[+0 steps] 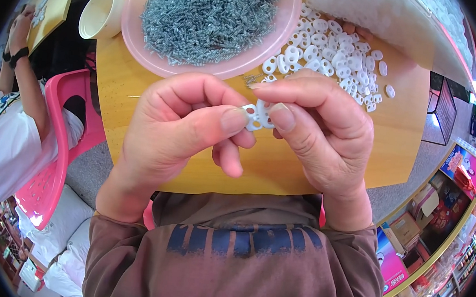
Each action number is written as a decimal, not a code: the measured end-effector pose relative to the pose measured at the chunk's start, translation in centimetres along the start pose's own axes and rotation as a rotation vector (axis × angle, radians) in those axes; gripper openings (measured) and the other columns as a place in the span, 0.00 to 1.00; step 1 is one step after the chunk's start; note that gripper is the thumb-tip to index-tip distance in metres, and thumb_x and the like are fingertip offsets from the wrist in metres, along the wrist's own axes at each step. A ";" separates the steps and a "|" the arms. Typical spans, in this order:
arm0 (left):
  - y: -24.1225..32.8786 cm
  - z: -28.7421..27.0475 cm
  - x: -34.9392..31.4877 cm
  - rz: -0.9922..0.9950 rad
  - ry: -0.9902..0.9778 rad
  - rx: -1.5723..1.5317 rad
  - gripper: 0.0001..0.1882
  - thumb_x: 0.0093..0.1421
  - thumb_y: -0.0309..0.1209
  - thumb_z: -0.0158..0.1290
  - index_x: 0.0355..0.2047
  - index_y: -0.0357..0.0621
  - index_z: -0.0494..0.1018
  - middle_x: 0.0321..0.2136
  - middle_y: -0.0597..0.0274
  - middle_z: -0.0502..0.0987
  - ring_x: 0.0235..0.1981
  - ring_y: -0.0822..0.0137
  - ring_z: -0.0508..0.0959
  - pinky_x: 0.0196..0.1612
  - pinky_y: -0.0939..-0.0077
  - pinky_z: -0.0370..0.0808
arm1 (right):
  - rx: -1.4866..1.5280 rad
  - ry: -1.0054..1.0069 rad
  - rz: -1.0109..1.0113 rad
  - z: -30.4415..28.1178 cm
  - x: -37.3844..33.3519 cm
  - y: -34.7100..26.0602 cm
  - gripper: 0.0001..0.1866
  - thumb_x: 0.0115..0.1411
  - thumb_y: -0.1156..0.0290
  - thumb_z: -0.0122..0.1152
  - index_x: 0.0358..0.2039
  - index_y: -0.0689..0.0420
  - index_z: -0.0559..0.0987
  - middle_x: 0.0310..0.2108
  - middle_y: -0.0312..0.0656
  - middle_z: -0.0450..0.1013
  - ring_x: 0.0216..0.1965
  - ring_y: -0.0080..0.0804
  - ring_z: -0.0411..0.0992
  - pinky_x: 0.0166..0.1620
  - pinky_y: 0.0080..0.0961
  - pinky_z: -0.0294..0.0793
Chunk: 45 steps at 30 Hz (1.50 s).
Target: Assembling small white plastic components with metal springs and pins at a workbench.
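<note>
Above the near part of the table, my left hand (180,126) pinches a small white plastic piece with holes (252,119) between thumb and fingers. Close against it, my right hand (322,127) grips a white oval plastic piece (264,112) between thumb and forefinger. The two pieces touch or overlap; whether they are joined I cannot tell. Just beyond my fingertips lie a few small metal springs (250,80). Behind them, a pink basin (139,49) is heaped with small metal springs (209,19). Many white plastic pieces with holes (336,55) are scattered on the table to its right.
The yellow wooden table (384,155) also bears a cream cup (101,16), left of the basin, and a large clear bag (374,19) at the far right. At left, a person (20,112) works at another table beside a pink chair (61,133). Boxes (406,228) stand at right.
</note>
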<state>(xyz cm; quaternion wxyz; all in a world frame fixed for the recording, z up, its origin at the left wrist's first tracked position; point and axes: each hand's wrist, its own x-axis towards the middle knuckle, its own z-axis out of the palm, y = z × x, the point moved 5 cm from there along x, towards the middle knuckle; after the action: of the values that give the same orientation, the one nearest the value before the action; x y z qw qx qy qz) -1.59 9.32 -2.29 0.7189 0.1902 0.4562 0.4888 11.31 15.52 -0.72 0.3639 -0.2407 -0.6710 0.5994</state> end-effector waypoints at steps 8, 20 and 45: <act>-0.1 0.1 0.1 -0.011 -0.030 -0.047 0.05 0.54 0.25 0.50 0.28 0.35 0.69 0.22 0.57 0.74 0.16 0.72 0.74 0.19 0.85 0.72 | -0.155 -0.041 -0.147 0.0 0.2 -0.5 0.08 0.52 0.79 0.52 0.34 0.66 0.74 0.22 0.38 0.67 0.22 0.20 0.63 0.25 0.15 0.61; -0.3 0.2 0.3 0.052 -0.091 -0.096 0.05 0.54 0.22 0.49 0.31 0.33 0.68 0.24 0.53 0.74 0.18 0.68 0.75 0.21 0.83 0.74 | 0.037 -0.009 -0.052 0.0 0.1 -0.1 0.09 0.56 0.75 0.50 0.36 0.66 0.72 0.26 0.38 0.67 0.24 0.18 0.63 0.26 0.13 0.62; 0.0 1.0 0.2 0.329 -0.139 0.023 0.14 0.51 0.19 0.51 0.38 0.36 0.61 0.29 0.56 0.72 0.25 0.71 0.75 0.28 0.84 0.73 | 0.221 -0.069 -0.012 0.0 -0.3 -0.1 0.10 0.57 0.74 0.47 0.37 0.65 0.73 0.30 0.41 0.69 0.28 0.21 0.65 0.30 0.15 0.64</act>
<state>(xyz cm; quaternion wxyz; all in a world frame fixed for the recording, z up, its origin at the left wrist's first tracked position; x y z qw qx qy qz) -0.78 9.70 -1.86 0.6566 0.3038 0.3738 0.5804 11.48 15.28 -0.67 0.3683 -0.1743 -0.6146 0.6755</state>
